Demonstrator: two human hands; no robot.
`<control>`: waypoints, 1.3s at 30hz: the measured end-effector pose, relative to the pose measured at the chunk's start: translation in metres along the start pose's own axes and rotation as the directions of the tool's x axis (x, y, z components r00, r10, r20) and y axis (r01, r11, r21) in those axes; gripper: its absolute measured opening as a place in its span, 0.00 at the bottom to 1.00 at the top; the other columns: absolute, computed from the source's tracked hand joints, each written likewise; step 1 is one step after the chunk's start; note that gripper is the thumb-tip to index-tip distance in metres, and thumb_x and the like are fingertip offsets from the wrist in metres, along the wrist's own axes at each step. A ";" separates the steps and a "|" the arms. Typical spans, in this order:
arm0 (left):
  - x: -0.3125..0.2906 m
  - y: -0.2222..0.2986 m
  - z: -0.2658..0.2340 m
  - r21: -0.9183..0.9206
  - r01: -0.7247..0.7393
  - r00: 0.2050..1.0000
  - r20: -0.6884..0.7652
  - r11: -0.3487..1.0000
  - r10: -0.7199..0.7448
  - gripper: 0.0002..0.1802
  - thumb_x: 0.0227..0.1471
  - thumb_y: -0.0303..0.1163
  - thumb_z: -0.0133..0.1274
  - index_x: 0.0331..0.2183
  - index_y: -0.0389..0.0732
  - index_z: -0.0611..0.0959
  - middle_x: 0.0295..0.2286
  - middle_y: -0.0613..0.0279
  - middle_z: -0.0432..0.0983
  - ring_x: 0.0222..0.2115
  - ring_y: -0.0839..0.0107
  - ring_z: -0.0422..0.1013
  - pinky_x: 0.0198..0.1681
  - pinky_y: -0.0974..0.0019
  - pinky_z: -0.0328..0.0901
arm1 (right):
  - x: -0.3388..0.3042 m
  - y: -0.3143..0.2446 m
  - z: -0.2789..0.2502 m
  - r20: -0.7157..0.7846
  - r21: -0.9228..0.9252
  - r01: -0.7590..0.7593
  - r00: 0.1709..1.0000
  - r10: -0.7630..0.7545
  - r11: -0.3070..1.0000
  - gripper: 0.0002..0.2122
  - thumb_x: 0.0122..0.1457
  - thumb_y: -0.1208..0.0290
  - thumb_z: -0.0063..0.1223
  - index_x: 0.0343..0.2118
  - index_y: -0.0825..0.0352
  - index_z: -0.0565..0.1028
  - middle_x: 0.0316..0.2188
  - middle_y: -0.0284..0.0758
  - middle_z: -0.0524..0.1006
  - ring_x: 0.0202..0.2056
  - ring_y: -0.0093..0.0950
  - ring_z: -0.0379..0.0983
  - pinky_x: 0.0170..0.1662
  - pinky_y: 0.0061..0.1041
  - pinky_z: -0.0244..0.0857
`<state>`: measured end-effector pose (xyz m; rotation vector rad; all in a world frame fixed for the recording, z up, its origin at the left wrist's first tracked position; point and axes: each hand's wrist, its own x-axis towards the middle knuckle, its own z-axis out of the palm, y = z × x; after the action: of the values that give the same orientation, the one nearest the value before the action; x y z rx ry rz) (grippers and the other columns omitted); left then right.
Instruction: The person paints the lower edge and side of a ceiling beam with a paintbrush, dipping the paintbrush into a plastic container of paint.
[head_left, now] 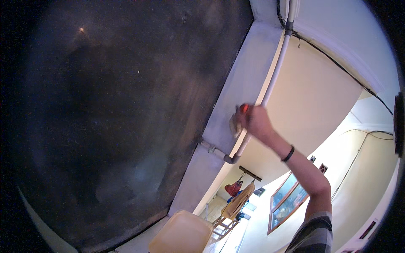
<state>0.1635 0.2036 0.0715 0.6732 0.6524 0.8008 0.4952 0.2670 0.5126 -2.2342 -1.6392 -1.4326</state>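
Note:
My right hand (256, 122) is raised with its arm stretched up from the lower right, a black band on the wrist. Its fingers are closed round what looks like a paintbrush (233, 126) with an orange-red end. Motion blurs both, so its exact kind is hard to make out. The brush's pale head is at or close to the whitish-grey beam (236, 92); whether they touch I cannot tell. Just behind the hand runs a white pipe (276, 71). My left hand is out of the picture.
A large dark flat surface (126, 109) fills the left. Below the hand, a pipe elbow (232, 159) joins a short branch. A pale rounded tray-like thing (181, 232) is at the bottom. Hanging cloths (238, 200), a window (289, 198) and a black cable (337, 63) lie beyond.

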 end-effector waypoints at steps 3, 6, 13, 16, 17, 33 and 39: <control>0.011 0.001 0.000 0.034 -0.033 0.999 0.044 0.999 0.032 0.48 0.53 0.45 0.57 0.65 0.50 0.46 0.59 0.48 0.53 0.58 0.57 0.53 0.57 0.54 0.55 | 0.051 0.064 -0.032 -0.218 -0.039 -0.125 0.969 0.114 0.991 0.17 0.59 0.60 0.52 0.22 0.71 0.77 0.19 0.52 0.75 0.25 0.50 0.76 0.29 0.45 0.70; 0.011 0.009 -0.003 0.033 -0.014 1.000 -0.026 0.999 0.015 0.48 0.53 0.45 0.57 0.65 0.49 0.46 0.59 0.48 0.53 0.58 0.57 0.54 0.57 0.54 0.55 | 0.138 0.074 -0.048 -0.466 -0.125 -0.131 0.883 0.058 0.983 0.15 0.59 0.58 0.53 0.26 0.68 0.77 0.21 0.50 0.77 0.27 0.51 0.75 0.30 0.46 0.70; 0.027 0.010 0.002 0.071 -0.011 0.996 0.090 0.997 0.004 0.48 0.52 0.44 0.56 0.64 0.49 0.46 0.59 0.49 0.53 0.58 0.57 0.54 0.57 0.55 0.55 | 0.123 0.120 -0.060 -0.221 -0.583 -0.031 0.968 -0.122 0.812 0.10 0.60 0.64 0.48 0.34 0.66 0.73 0.27 0.44 0.78 0.26 0.43 0.78 0.28 0.42 0.73; 0.027 0.009 -0.002 0.064 -0.005 0.997 0.078 0.998 0.000 0.48 0.52 0.43 0.56 0.64 0.49 0.47 0.59 0.49 0.53 0.58 0.57 0.54 0.57 0.55 0.55 | 0.044 0.067 0.016 0.000 -0.332 0.233 0.969 -0.247 0.914 0.10 0.62 0.66 0.46 0.37 0.67 0.74 0.24 0.45 0.77 0.26 0.45 0.77 0.29 0.43 0.73; 0.026 0.009 -0.005 0.064 -0.004 0.997 0.075 0.998 -0.001 0.47 0.52 0.43 0.56 0.64 0.49 0.47 0.59 0.49 0.53 0.58 0.57 0.54 0.57 0.55 0.55 | 0.019 0.050 0.028 0.062 -0.348 0.330 0.942 -0.330 0.878 0.10 0.62 0.67 0.45 0.38 0.67 0.74 0.23 0.45 0.77 0.26 0.44 0.78 0.29 0.44 0.73; 0.045 0.011 0.013 0.079 -0.006 1.000 0.028 0.997 0.004 0.47 0.51 0.42 0.55 0.64 0.48 0.47 0.58 0.50 0.54 0.58 0.58 0.54 0.58 0.55 0.54 | 0.224 0.130 -0.116 -0.495 -0.428 0.035 0.827 -0.267 0.903 0.15 0.61 0.62 0.50 0.27 0.70 0.78 0.22 0.50 0.77 0.29 0.48 0.78 0.32 0.45 0.72; 0.059 0.014 0.018 0.083 -0.026 0.996 0.090 0.996 0.018 0.47 0.50 0.41 0.55 0.64 0.48 0.48 0.58 0.51 0.54 0.58 0.58 0.54 0.58 0.55 0.54 | 0.224 0.169 -0.065 -0.136 -0.649 0.109 0.957 -0.256 0.753 0.10 0.61 0.69 0.46 0.34 0.69 0.77 0.32 0.47 0.78 0.36 0.44 0.77 0.38 0.41 0.73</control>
<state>0.2018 0.2529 0.0773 0.7896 0.6008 0.7624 0.5879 0.3249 0.7790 -2.0874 -1.4793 -2.5104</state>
